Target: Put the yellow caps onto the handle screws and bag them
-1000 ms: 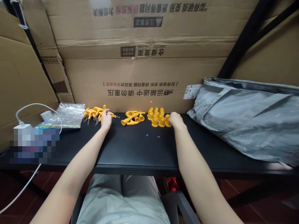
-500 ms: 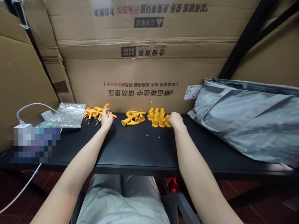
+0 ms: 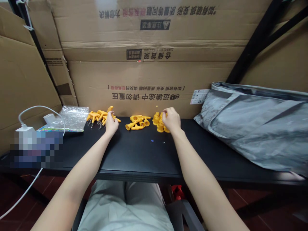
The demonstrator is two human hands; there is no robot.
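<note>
My left hand (image 3: pixel 112 124) is closed around a yellow-handled corkscrew (image 3: pixel 110 109), whose handle end sticks up above the fingers. Beside it lies a pile of yellow T-shaped corkscrews (image 3: pixel 94 115) with bare metal spirals hanging toward the table's front. My right hand (image 3: pixel 172 120) bends over a cluster of yellow cup-shaped pieces (image 3: pixel 160 126), hiding those at the right. Its fingers are drawn together near the top of the cluster; what they hold, if anything, is hidden. Between the hands lie several loose yellow pieces with hollow cone ends (image 3: pixel 136 122), apart from both hands.
These things stand on a black table (image 3: pixel 139 154). A cardboard sheet (image 3: pixel 96 77) rises behind it. On the right rests a large grey bag (image 3: pixel 250 125). To the left are a clear plastic packet (image 3: pixel 73 117), a white charger (image 3: pixel 25 136) and its white cable.
My right hand has moved left and slightly up, from the right edge of the cup-shaped pieces to over them. My left hand stays at the corkscrew pile, almost unmoved.
</note>
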